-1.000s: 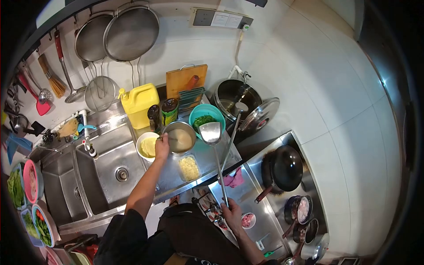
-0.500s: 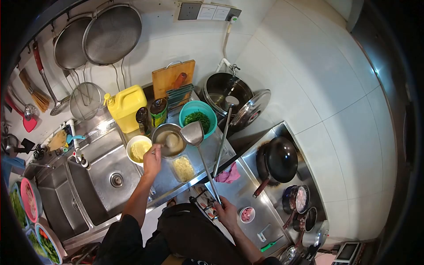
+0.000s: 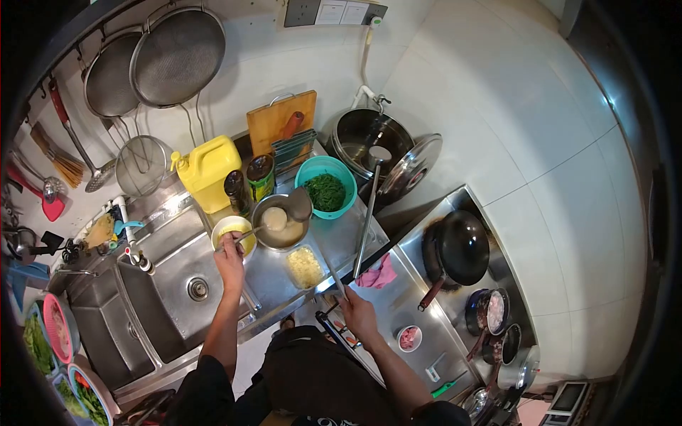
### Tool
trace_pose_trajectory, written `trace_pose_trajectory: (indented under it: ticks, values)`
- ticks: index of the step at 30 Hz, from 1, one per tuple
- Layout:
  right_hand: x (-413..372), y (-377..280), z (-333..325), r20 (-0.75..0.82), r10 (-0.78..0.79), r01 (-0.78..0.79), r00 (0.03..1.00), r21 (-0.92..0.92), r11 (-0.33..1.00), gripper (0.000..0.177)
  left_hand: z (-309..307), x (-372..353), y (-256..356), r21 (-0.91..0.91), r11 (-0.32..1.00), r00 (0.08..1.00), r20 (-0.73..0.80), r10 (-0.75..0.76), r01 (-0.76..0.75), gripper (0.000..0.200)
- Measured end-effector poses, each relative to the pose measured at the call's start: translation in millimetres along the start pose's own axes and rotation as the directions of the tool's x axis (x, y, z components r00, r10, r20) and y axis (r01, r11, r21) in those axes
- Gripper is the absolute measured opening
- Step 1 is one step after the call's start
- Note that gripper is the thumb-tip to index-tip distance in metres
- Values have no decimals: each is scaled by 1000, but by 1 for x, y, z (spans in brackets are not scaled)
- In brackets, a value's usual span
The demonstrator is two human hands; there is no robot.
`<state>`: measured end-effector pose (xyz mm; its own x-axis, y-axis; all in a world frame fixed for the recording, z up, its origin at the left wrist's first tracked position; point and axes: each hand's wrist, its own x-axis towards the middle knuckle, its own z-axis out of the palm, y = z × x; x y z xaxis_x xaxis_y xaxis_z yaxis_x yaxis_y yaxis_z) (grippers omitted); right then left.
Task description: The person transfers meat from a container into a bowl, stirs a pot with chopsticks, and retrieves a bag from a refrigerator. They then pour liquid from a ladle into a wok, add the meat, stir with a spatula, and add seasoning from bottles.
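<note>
Here my left hand (image 3: 229, 261) is gripping the thin handle of a ladle (image 3: 253, 231), fingers folded around it, its round cup carrying pale, cloudy liquid (image 3: 275, 217) over the smooth steel bowl (image 3: 261, 206) on the shiny counter (image 3: 335, 238). My right hand (image 3: 359, 314) is clasping the long, slim shaft of a spatula (image 3: 301, 204), whose broad, curved blade is leaning over the bowl's rim. Both are looking stiff and probably tip-heavy, the ladle easily spilled, so firm, level handle grips are seeming best.

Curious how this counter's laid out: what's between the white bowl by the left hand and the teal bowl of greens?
The head view shows a metal bowl of liquid, ladle over it, spatula head at its rim.
</note>
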<state>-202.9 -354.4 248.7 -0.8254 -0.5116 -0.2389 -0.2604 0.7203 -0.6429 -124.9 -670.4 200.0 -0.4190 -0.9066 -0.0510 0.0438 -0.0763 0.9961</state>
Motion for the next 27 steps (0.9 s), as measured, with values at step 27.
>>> trace_pose_trajectory:
  ticks: [27]
  values:
    - [-143,217,-178,-285,450,-192,846,625,756,38,409,-203,55,-41,955,658,716,233,-294,41]
